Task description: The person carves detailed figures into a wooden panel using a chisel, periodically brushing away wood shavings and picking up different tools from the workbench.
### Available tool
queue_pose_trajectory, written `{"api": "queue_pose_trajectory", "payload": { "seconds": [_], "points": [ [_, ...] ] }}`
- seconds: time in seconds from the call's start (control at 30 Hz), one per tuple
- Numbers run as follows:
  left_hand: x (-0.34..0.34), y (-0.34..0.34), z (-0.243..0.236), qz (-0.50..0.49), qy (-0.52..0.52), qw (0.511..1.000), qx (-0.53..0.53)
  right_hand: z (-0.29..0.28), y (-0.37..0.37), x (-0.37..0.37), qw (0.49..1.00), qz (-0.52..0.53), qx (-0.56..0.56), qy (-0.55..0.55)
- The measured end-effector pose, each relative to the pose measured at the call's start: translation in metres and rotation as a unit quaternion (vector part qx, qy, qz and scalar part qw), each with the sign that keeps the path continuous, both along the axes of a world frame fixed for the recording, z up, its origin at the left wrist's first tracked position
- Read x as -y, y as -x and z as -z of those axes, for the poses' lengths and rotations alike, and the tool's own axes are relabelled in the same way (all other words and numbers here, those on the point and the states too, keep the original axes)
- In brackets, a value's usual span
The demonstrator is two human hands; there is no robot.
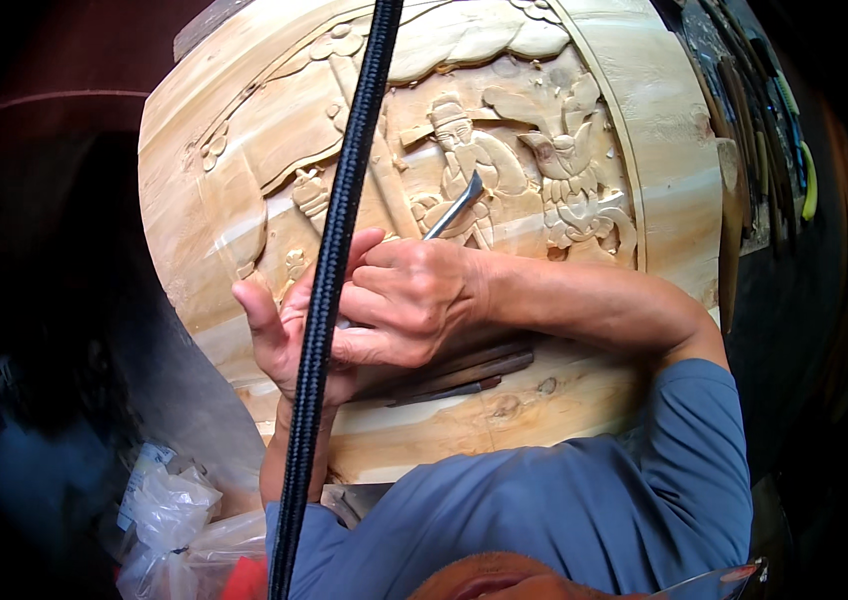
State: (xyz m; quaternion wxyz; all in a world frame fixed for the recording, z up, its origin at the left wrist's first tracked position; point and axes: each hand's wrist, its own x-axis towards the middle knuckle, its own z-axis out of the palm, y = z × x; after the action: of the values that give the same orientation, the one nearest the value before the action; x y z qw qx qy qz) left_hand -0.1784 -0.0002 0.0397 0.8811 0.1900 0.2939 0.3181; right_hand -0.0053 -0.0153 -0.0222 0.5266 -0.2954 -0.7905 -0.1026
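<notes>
My right hand (404, 300) is closed around a steel chisel (454, 210), whose blade points up and right over the carved relief of figures on a pale wooden panel (674, 180). My left hand (274, 340) is just left of it and touching it, thumb raised and apart, fingers extended and partly hidden behind my right hand and a black braided cord (344, 190) crossing the view. Several dark tools (459, 375) lie on the panel below my right wrist.
A crowded row of carving tools (764, 130) lies beyond the panel's right edge. Crumpled clear plastic bags (174, 520) and something red (244, 578) are at the lower left. My grey-sleeved arm and shirt fill the lower middle and right.
</notes>
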Motion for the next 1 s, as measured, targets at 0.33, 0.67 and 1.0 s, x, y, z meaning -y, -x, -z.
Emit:
{"api": "queue_pose_trajectory", "payload": {
  "seconds": [0.33, 0.67, 1.0],
  "points": [
    [-0.007, -0.002, 0.001, 0.024, -0.035, 0.999, -0.006, -0.003, -0.005, -0.002, 1.0, 0.006, 0.012, 0.008],
    [-0.01, -0.005, -0.006, 0.034, 0.016, 0.999, -0.033, -0.004, -0.005, -0.003, 1.0, -0.017, 0.0, 0.016],
    [-0.022, -0.007, -0.006, 0.062, -0.044, 0.995, -0.07, 0.0, -0.003, -0.004, 1.0, 0.009, -0.023, 0.0]
  ]
}}
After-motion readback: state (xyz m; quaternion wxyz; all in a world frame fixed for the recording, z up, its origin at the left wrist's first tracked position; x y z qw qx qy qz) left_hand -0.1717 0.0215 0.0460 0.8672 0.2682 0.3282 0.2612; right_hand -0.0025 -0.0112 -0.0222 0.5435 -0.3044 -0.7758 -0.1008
